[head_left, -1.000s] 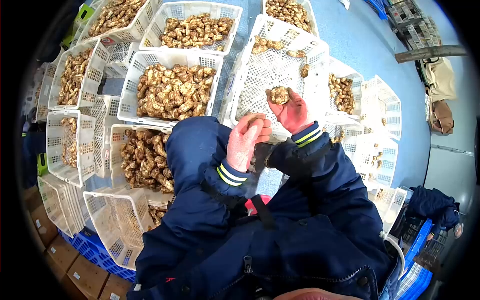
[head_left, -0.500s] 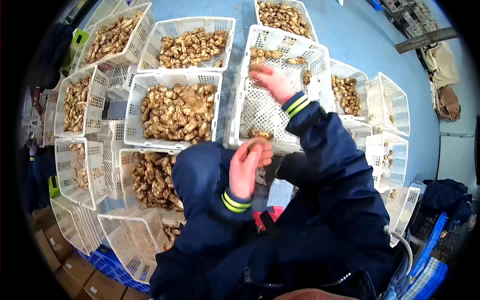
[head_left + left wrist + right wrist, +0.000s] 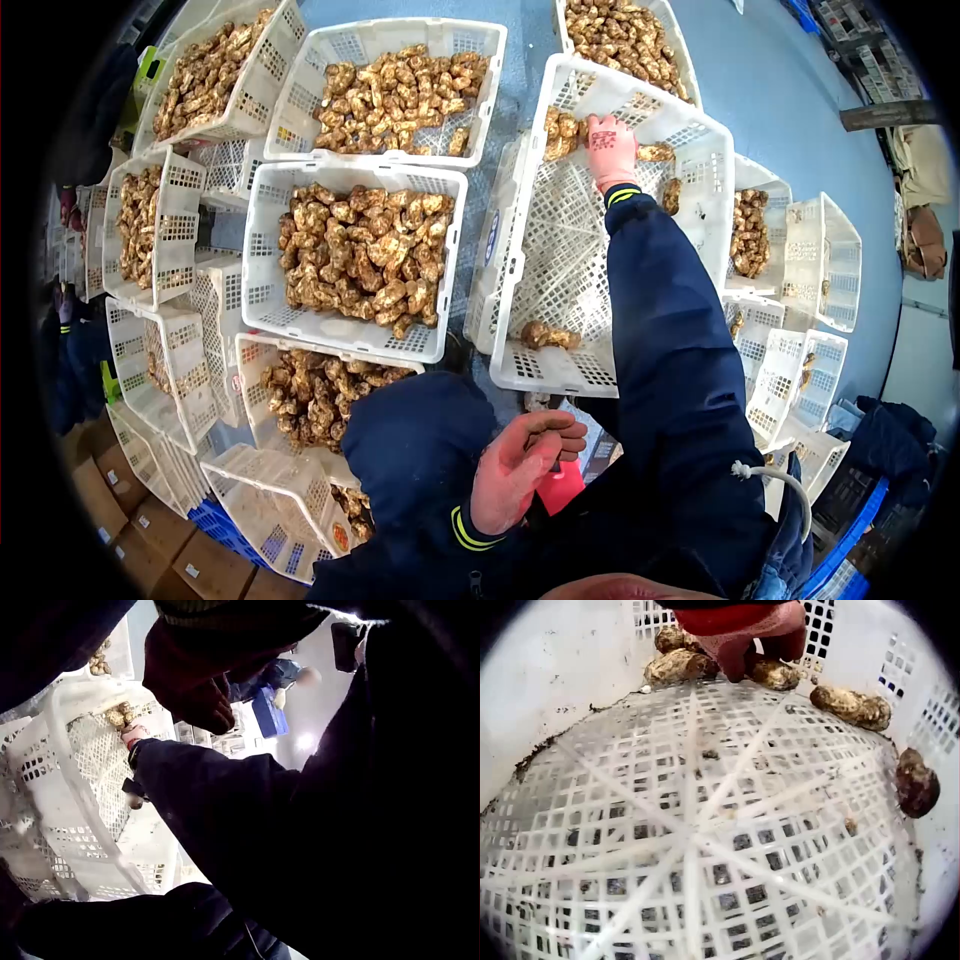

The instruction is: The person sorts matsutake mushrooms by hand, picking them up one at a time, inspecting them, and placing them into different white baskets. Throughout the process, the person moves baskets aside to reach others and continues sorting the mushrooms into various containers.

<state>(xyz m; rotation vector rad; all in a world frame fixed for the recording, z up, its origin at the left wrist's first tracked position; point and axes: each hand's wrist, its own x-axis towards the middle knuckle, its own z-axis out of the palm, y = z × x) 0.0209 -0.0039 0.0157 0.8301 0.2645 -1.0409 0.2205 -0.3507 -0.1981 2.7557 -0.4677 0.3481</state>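
A white lattice crate [image 3: 570, 230] in front of me has stubby, mottled brown-and-cream mushroom-like pieces along its far end. There my gloved right hand [image 3: 611, 152] reaches down, fingers bent round a mushroom-like piece [image 3: 775, 675] low against the far wall. Beside it lie another piece [image 3: 679, 667] on one side and a longer piece [image 3: 851, 707] on the other. A darker piece [image 3: 917, 784] leans at the side wall. At the crate's near end rests a single piece [image 3: 548, 335]. My gloved left hand [image 3: 515, 475] hovers before my body, fingers loosely bent, holding nothing visible.
To the left stand a heaped crate [image 3: 255, 290], a second filled crate [image 3: 300, 90] behind it and several more crates. Another crate [image 3: 690, 70] is beyond the far end. Stacked crates [image 3: 835, 270] line the right. Cardboard boxes [image 3: 165, 530] are at lower left.
My right hand held a rounded piece over the crate's near end, then moved away to its far end. A piece now shows at the near end. My left hand has stayed near my body.
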